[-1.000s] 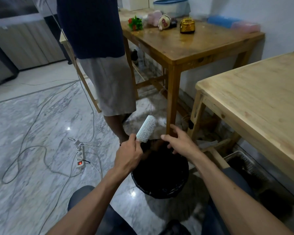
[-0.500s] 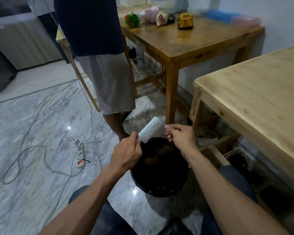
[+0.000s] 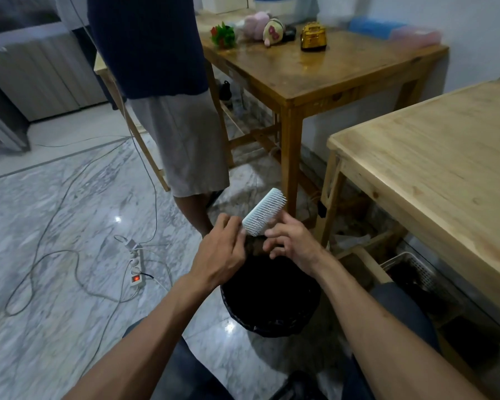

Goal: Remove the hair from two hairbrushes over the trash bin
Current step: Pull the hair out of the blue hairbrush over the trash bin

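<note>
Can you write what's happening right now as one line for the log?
left hand: holds hairbrush | right hand: fingers at bristles | below: trash bin

Only one view on my feed: the head camera, worn high, facing forward and tilted steeply down. Wide-angle lens; floor lines and table edges bow toward the frame borders. Both bare forearms enter from the bottom edge, so the hands sit close, just below centre, above the round black trash bin [image 3: 270, 301]. Nearest at right: the pale wooden table [image 3: 433, 174], cropped by the frame. Farther back: the darker brown wooden table [image 3: 324, 70] against the wall. Grey-veined marble floor [image 3: 55, 226] fills the left half. No second view to compare overlap.
</note>
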A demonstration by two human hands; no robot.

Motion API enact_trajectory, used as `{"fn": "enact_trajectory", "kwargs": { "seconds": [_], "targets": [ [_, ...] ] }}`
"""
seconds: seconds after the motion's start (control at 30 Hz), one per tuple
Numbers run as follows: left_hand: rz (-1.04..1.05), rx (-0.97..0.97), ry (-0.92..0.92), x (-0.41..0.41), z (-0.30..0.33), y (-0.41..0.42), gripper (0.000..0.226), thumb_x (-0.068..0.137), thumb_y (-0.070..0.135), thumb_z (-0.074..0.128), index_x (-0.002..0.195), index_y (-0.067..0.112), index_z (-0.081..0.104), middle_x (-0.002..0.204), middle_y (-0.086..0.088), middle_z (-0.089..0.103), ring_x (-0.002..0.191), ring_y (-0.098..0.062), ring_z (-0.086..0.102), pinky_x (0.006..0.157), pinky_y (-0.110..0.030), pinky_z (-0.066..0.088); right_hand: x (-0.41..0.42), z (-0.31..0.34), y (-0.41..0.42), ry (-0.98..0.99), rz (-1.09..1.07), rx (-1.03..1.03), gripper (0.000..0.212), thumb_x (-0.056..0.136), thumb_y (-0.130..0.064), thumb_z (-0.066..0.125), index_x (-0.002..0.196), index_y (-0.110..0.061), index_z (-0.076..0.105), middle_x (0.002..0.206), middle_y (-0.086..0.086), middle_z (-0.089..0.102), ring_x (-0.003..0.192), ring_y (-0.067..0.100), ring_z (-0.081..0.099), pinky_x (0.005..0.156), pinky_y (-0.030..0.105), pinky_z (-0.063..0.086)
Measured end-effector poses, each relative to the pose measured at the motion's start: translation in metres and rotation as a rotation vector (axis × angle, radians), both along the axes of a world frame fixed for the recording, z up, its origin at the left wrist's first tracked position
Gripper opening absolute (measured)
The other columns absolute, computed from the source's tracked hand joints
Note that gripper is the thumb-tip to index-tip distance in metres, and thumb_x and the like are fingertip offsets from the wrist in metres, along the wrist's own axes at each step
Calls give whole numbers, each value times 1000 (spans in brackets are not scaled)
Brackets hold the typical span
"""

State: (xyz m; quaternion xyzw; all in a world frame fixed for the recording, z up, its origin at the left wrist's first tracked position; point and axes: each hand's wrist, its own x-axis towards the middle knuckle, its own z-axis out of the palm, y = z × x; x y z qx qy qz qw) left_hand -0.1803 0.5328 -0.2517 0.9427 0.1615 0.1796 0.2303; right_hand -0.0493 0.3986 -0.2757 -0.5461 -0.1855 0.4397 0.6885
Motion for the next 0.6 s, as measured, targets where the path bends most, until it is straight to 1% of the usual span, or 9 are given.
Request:
{"fn": "enact_trajectory", "kwargs": {
  "seconds": [0.07,0.1,0.17,0.23,0.3,0.33,0.4,0.5,0.6],
  "targets": [
    [-44,15,4,0,3,5,47,96,41,33,132,20,53,103,-3,44,77,-29,57,67,-50,53,-1,0,1,-26,46,47,36,84,-24,71,118,-17,65,95,3,71,67,17,66,57,26,53],
    [-67,24,8,0,5,9,50,96,38,34,143,26,48,107,-3,44,79,-28,57,69,-48,54,-1,0,2,-69,48,41,30,88,-28,72,115,-17,68,92,2,74,68,16,66,59,26,54],
    [-102,25,14,-2,8,17,58,96,31,36,154,36,37,117,-3,43,86,-25,56,71,-44,55,-4,-3,5,-204,0,-23,18,95,-34,71,102,-18,76,80,-1,73,65,14,63,59,26,52],
    [-113,28,26,-4,11,23,63,94,27,35,155,38,36,122,-4,42,91,-22,53,74,-42,54,-8,-8,9,-327,-88,-95,28,97,-41,67,81,-22,78,62,-3,59,57,18,50,53,32,43],
    [-86,70,63,-4,12,25,64,94,24,35,156,37,35,124,-6,42,90,-24,53,72,-44,55,-8,-12,11,-398,-148,-133,36,98,-47,63,72,-26,76,60,2,49,58,23,41,57,38,33],
    [-52,91,77,-5,12,26,64,94,24,34,157,36,34,123,-7,42,88,-26,54,71,-45,56,-7,-13,10,-413,-170,-138,37,99,-46,61,71,-26,74,61,5,47,58,23,40,59,38,32],
    [57,90,93,-7,12,28,65,93,25,32,157,34,33,119,-10,44,86,-31,56,71,-47,55,-3,-12,7,-377,-254,-122,39,102,-39,59,69,-23,72,58,1,47,53,19,40,55,32,32],
    [200,8,95,-12,10,34,68,89,26,27,156,29,35,120,-16,50,92,-36,57,80,-49,53,3,-10,2,-344,-352,-145,38,105,-32,57,72,-19,70,55,-8,48,51,10,41,51,24,32],
    [218,-24,99,-15,8,35,67,87,27,26,153,27,39,119,-16,53,96,-35,57,82,-49,52,3,-10,2,-334,-261,-192,40,105,-32,56,71,-18,69,55,-7,49,51,11,41,53,28,33]
  ]
}}
